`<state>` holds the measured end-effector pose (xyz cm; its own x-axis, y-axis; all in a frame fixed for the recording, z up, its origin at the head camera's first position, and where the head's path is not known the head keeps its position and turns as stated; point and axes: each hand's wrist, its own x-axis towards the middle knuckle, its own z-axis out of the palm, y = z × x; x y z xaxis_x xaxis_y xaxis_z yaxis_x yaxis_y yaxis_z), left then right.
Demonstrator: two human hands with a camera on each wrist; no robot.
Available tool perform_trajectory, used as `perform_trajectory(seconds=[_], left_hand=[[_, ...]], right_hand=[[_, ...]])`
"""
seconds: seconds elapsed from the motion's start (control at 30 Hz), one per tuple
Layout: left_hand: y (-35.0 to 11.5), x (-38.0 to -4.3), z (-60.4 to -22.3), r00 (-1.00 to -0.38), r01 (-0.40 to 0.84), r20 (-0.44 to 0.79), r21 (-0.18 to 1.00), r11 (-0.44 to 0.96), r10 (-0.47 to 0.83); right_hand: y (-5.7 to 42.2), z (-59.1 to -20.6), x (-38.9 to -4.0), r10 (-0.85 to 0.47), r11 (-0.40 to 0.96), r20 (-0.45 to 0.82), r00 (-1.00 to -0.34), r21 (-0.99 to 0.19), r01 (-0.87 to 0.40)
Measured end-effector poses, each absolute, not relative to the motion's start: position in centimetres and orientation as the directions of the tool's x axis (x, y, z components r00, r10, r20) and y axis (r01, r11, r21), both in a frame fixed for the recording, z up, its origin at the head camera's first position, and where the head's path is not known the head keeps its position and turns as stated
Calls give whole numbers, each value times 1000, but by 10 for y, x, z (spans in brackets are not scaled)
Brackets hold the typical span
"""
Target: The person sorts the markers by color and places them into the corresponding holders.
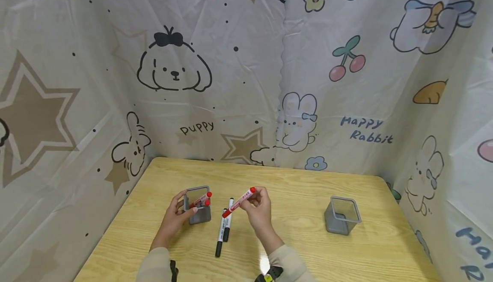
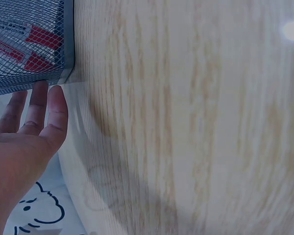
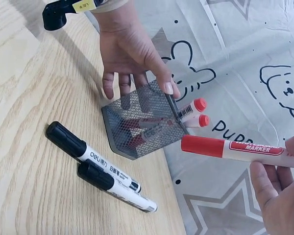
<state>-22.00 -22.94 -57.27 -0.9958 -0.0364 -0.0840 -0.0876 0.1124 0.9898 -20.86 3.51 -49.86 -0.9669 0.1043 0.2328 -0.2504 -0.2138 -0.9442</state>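
While the head view has both hands busy, here's the picture: the right hand [image 1: 259, 213] pinches a slim white marker with red ends [image 1: 236, 203], slanting over two white markers with black caps [image 1: 220, 235]. And the left hand [image 1: 173, 220]? Fingers and thumb wrapped round a square grey mesh holder [image 1: 200, 218], two more red-ended markers [image 1: 207, 203] leaning inside. If the held marker is to join them, I'd say tip it steeper and clear the near rim; it sits just right of the holder, well apart from a second grey mesh holder [image 1: 335, 223] over on the right. Pale wood-grain tabletop [image 1: 296, 239] beneath, cream cartoon-printed cloth [image 1: 246, 72] all round!

Over to the left wrist: three fingertips against the mesh, thumb out of sight, red caps showing through the wall. That steadying grip looks worth holding firm, to stop a tip.

Now the right wrist: thumb and fingers on the marker's rear, red cap pointing at the holder. Nice — the leaning pair stand cap-down too, so cap-first would match. Whether the holder's base touches the wood, I can't tell.
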Motion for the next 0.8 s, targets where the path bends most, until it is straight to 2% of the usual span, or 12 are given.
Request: perform_trajectory(seconds=[0.23,0.8], left_hand=[[-229,-220,-573,-996,-85,-82,990,109,-33],[-228,-222,-573,-995,-96,-92,989,112,-43]], right_hand=[[24,-464,-195,74,-245,236,-969,-937,-248],[7,-464,-202,43,-214,313,-949,-925,-315]])
